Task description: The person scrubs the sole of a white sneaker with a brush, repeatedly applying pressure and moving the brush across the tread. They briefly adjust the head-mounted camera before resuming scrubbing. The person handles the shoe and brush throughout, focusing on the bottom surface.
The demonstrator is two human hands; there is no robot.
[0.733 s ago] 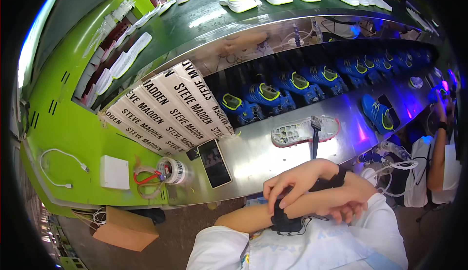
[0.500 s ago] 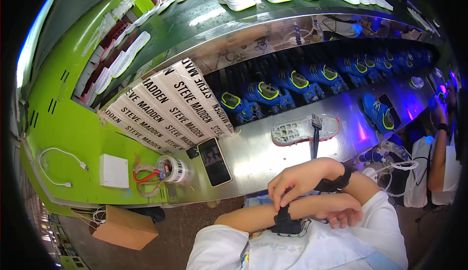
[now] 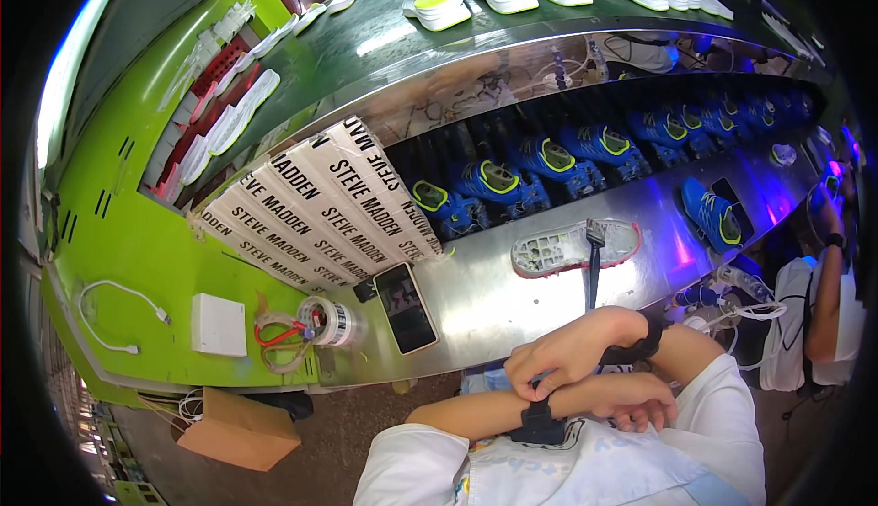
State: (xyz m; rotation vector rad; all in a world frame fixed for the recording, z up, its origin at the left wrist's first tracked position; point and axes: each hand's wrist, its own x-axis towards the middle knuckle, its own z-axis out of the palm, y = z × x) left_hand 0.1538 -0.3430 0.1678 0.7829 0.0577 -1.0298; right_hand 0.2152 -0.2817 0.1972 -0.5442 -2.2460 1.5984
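My forearms cross in front of my white shirt. My right hand is bent over my left wrist, its thumb and fingertips pinching the black strap of a small dark wrist device. A black band circles my right wrist. My left hand hangs open with loosely bent fingers and nothing visible in it. Beyond my hands, a grey-white shoe sole with a reddish edge lies on the metal ledge. A black-handled brush rests across it, its handle pointing toward my right forearm.
Blue shoes line a dark recess behind the ledge; another blue shoe stands right. A phone, tape roll, red-handled tool and white box lie left, beside a printed carton. A co-worker's arm shows far right.
My right fingertips have come down slightly on the strap, which stood up more before. The view has shifted a little; the sole and brush stay put.
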